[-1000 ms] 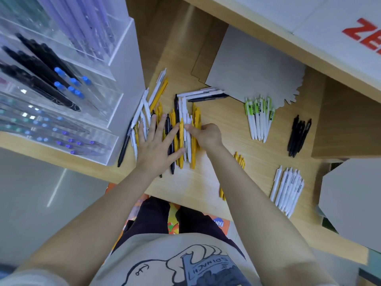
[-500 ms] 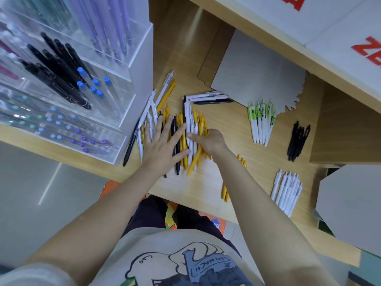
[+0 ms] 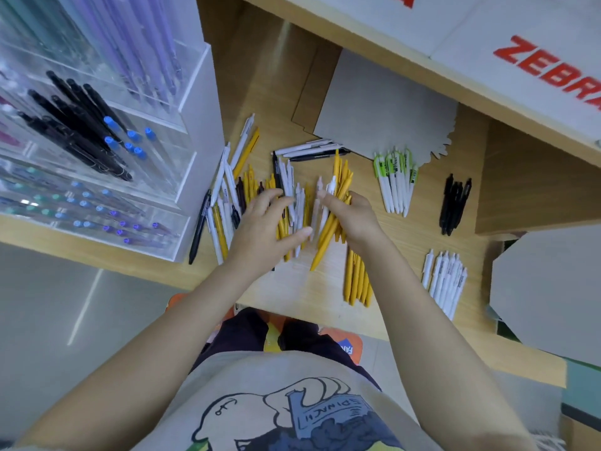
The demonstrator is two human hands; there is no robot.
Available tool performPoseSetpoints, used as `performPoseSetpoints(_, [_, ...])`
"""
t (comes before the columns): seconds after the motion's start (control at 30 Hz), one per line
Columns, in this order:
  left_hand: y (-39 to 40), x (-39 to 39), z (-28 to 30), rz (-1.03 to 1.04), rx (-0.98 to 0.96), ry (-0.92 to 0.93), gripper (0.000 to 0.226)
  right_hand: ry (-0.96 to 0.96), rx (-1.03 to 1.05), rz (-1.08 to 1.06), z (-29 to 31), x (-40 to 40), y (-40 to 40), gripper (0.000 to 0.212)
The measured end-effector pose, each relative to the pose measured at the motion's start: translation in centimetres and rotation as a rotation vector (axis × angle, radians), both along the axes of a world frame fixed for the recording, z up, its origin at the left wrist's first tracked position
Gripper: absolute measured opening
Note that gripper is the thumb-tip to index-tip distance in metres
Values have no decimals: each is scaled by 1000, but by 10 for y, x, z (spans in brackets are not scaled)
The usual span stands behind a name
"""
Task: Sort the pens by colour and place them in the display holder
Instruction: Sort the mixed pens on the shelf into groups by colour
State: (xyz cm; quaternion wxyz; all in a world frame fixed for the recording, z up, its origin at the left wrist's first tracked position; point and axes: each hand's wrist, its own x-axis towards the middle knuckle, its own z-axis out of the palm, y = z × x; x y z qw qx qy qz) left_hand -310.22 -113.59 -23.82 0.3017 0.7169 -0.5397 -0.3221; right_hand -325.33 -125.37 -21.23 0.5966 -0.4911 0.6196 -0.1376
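A: Where are the pens sitting right now?

B: The mixed pile point(image 3: 260, 196) is lying on the surface point(image 3: 312, 288) at about twelve o'clock from the person, just beside the holder point(image 3: 97, 141), which is standing at ten o'clock. Sorted groups are waiting toward three o'clock: green-capped ones point(image 3: 395, 182), black ones point(image 3: 455, 203), white ones point(image 3: 445, 281), and a yellow row point(image 3: 357, 281) near the surface's front edge.

A: What are the hands doing?

B: The right hand point(image 3: 353, 219) is gripping a yellow bunch point(image 3: 335, 209), fingers curled round the barrels near their middle, the ends fanning toward twelve and six o'clock. A white pen or two seem mixed in; it is too blurred to count. The left hand point(image 3: 263, 229) is lying palm down over the pile, fingers loosely spread and relaxed, holding nothing I can see.

A: How are the arms lying?

B: Both forearms are reaching forward from six o'clock and converging over the pile, the wrists close together.

A: How will those pens be handling?

B: Light, stiff, smooth plastic, I'm guessing, so a fanned bunch may be slipping or rolling. Squeezing mid-barrel and squaring the ends against the surface looks wise.
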Motion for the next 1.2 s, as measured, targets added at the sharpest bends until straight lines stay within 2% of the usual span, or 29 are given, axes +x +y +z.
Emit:
performPoseSetpoints(0.1, [-13,-26,36,-75,263,531,90,-143,37,-99,13,-5,9,36])
performPoseSetpoints(0.17, [-21,-42,41,-122,354,659,89,-190,68,-132,19,-8,16,28])
performPoseSetpoints(0.3, [-28,-57,48,-154,411,517,69,-258,139,-276,22,-22,27,19])
performPoseSetpoints(0.43, [-22,-61,50,-302,445,397,67,-363,212,-403,21,-41,34,20])
performPoseSetpoints(0.57, [-20,-68,56,-310,440,294,58,-402,192,-552,24,-55,38,18])
performPoseSetpoints(0.7, [-13,-69,49,-348,398,209,15,-467,156,-676,28,-77,32,16])
performPoseSetpoints(0.8, [-7,-67,42,-247,374,328,30,-525,135,-713,32,-97,31,15])
performPoseSetpoints(0.87, [-6,-69,42,-109,407,483,32,-477,115,-656,31,-110,35,16])
performPoseSetpoints(1.03, [-8,-85,29,135,484,666,35,-203,95,-581,14,-142,55,10])
performPoseSetpoints(1.13, [-9,-98,15,273,552,801,33,-41,124,-540,-1,-157,62,19])
performPoseSetpoints(1.2, [-9,-106,3,338,566,845,33,30,139,-517,-10,-163,65,14])
